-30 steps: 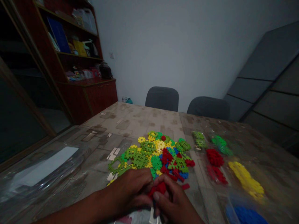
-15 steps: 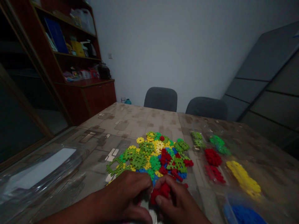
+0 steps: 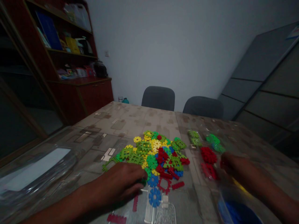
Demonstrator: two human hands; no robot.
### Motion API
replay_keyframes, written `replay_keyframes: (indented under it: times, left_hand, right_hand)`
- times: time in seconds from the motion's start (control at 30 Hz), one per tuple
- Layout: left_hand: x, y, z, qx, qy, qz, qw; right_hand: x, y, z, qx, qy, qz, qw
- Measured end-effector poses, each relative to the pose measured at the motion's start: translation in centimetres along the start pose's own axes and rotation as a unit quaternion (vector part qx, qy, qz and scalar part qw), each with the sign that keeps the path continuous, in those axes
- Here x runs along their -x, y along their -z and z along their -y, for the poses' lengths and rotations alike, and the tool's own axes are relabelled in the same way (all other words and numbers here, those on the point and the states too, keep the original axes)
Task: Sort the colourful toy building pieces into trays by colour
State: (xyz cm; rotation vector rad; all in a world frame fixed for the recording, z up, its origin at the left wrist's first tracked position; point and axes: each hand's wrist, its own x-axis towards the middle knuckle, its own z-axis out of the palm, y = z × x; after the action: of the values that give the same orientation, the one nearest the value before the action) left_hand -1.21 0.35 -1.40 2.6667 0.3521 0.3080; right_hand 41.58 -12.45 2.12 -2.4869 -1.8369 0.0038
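My left hand point(image 3: 122, 179) is at the near left edge of a pile of plastic building pieces point(image 3: 156, 146) in green, yellow, blue and red. Its fingertips are closed on a green piece point(image 3: 144, 181), mostly hidden. My right hand point(image 3: 237, 166) is stretched over the containers on the right. Its fingers are curled, with a bit of red piece point(image 3: 223, 164) showing at them. Beside it, red pieces point(image 3: 208, 155) lie in a clear tray. Blue flower-shaped discs point(image 3: 155, 197), a red square frame point(image 3: 164, 185) and red toothed strips point(image 3: 116, 218) lie near the left hand.
A tub of blue pieces point(image 3: 238, 213) stands at the front right. Yellow pieces point(image 3: 241, 187) are partly under my right arm. Green pieces point(image 3: 215, 142) and olive-green pieces point(image 3: 194, 138) sit farther back. Clear plastic packaging point(image 3: 39, 171) lies left. Two chairs point(image 3: 158, 98) stand behind the table.
The hands were together in front of the pile with red pieces in the right one. The right hand has moved right to the containers; the left is at the pile's edge with a green piece.
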Motion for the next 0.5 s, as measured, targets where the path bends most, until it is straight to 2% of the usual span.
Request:
replay_keyframes:
  times: [0.1, 0.27, 0.4, 0.5]
  left_hand:
    - [0.1, 0.4, 0.0, -0.002, 0.004, 0.011, 1.0]
    - [0.1, 1.1, 0.4, 0.003, 0.005, 0.022, 1.0]
    - [0.1, 1.9, 0.9, 0.009, 0.015, 0.023, 1.0]
    - [0.6, 2.8, 1.3, 0.013, 0.051, 0.034, 0.998]
  right_hand:
    - [0.1, -0.3, 0.6, 0.076, 0.005, 0.051, 0.996]
    - [0.4, -0.2, 1.5, 0.161, 0.084, 0.038, 0.983]
    - [0.5, 0.0, 1.5, 0.074, 0.038, 0.077, 0.994]
    - [1.5, 0.2, 2.0, -0.017, 0.0, 0.056, 0.998]
